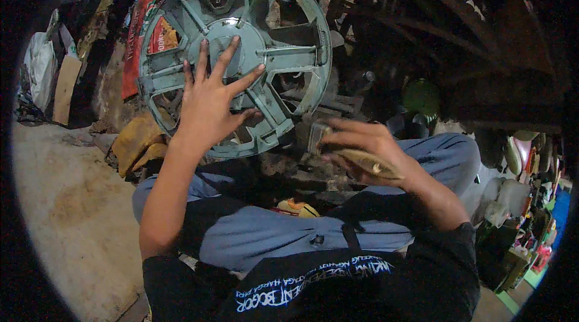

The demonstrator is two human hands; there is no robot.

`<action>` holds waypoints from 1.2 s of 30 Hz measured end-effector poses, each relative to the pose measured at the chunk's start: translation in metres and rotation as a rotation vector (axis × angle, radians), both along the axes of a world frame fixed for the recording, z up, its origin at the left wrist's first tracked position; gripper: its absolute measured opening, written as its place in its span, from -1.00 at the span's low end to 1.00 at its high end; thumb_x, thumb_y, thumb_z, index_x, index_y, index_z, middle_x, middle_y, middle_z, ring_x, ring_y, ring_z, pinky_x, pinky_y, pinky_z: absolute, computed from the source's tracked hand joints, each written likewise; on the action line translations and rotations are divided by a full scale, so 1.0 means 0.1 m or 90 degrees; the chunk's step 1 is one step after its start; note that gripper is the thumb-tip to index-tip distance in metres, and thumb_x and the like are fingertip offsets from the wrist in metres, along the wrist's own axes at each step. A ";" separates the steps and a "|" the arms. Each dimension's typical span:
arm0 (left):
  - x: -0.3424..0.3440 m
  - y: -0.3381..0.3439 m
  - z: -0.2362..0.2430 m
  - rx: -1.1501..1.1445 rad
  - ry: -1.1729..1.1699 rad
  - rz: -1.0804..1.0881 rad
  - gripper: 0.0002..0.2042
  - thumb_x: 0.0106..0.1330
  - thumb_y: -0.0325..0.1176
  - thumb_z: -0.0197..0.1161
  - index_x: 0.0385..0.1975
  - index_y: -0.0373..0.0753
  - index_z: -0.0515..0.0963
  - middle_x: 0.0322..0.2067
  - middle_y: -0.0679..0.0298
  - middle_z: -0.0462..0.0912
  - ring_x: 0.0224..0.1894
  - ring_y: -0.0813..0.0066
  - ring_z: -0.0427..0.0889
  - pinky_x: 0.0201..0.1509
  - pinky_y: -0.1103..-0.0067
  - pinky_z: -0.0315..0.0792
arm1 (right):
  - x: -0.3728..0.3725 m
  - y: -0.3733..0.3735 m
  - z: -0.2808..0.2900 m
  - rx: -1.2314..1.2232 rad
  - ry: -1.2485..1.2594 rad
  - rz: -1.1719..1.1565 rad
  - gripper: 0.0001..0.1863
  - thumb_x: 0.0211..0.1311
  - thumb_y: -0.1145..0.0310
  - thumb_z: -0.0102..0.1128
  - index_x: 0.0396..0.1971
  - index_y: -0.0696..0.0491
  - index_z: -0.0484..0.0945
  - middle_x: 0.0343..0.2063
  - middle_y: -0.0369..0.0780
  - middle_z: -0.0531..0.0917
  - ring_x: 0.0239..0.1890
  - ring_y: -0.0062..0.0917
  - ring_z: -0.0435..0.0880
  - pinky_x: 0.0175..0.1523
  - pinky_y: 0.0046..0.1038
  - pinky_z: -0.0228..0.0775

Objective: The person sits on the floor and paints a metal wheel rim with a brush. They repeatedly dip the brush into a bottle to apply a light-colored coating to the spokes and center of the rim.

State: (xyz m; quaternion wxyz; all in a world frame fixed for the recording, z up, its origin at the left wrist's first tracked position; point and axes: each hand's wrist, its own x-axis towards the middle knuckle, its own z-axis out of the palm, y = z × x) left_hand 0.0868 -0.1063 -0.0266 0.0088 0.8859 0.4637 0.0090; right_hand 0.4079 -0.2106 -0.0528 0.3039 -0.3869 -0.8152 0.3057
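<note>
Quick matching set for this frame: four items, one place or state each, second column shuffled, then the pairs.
Items
1. left hand
2. right hand
3. grey-green spoked plastic wheel cover
4. white plastic bag

Places or states
A. at the far left edge by a brown board
B. fingers spread, flat against the cover's hub
C. propped upright ahead of the knees
D. blurred, curled round a small thin object over the right knee

Pairs: 1-B, 2-D, 3-C, 4-A
</note>
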 end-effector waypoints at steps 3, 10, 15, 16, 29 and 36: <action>0.04 -0.01 0.02 0.003 -0.010 0.021 -0.20 0.01 0.04 0.59 0.37 0.48 0.45 0.62 0.32 -0.06 0.60 -0.30 -0.11 0.52 -0.31 -0.03 | 0.11 0.17 -0.02 0.111 -0.047 -0.136 -0.68 0.12 0.37 0.36 -0.08 0.01 0.74 0.13 -0.10 0.70 0.18 -0.07 0.69 0.29 -0.25 0.53; 0.02 0.00 0.03 0.013 0.029 0.009 -0.20 0.03 -0.01 0.59 0.38 0.45 0.45 0.62 0.32 -0.05 0.61 -0.30 -0.17 0.58 -0.13 0.06 | 0.07 0.09 -0.10 0.144 -0.011 0.043 -0.67 0.10 0.36 0.32 -0.09 -0.03 0.75 0.08 -0.19 0.74 0.19 -0.12 0.68 0.26 -0.18 0.55; 0.05 -0.01 0.02 0.017 0.035 0.020 -0.20 0.02 -0.01 0.60 0.38 0.45 0.46 0.63 0.32 -0.05 0.61 -0.29 -0.18 0.58 -0.10 0.07 | 0.09 0.11 -0.09 0.102 -0.045 -0.099 -0.62 0.09 0.47 0.35 -0.02 0.03 0.73 0.02 -0.09 0.73 0.14 -0.05 0.69 0.22 -0.21 0.57; 0.05 0.00 0.02 0.018 0.033 0.012 -0.20 0.02 0.00 0.60 0.38 0.45 0.46 0.63 0.32 -0.05 0.61 -0.29 -0.18 0.58 -0.11 0.07 | 0.04 0.01 -0.12 0.020 -0.023 -0.039 -0.62 0.13 0.47 0.33 0.01 0.04 0.72 0.02 -0.07 0.73 0.15 -0.04 0.68 0.23 -0.22 0.56; 0.03 -0.01 0.05 0.024 0.031 0.006 -0.22 0.04 0.04 0.57 0.38 0.46 0.46 0.62 0.32 -0.05 0.61 -0.30 -0.17 0.55 -0.12 0.12 | 0.00 0.18 0.09 -0.043 0.105 -0.138 -0.55 0.14 0.54 0.33 0.08 0.02 0.71 0.10 -0.01 0.68 0.12 -0.13 0.73 0.30 -0.31 0.46; 0.04 -0.03 0.07 0.003 0.047 0.006 -0.22 0.04 0.01 0.58 0.38 0.45 0.46 0.62 0.32 -0.05 0.61 -0.29 -0.16 0.55 -0.14 0.10 | -0.03 0.08 -0.10 -0.044 0.058 -0.006 -0.52 0.13 0.48 0.33 0.11 0.00 0.71 0.34 0.01 0.53 0.35 -0.06 0.55 0.37 -0.24 0.41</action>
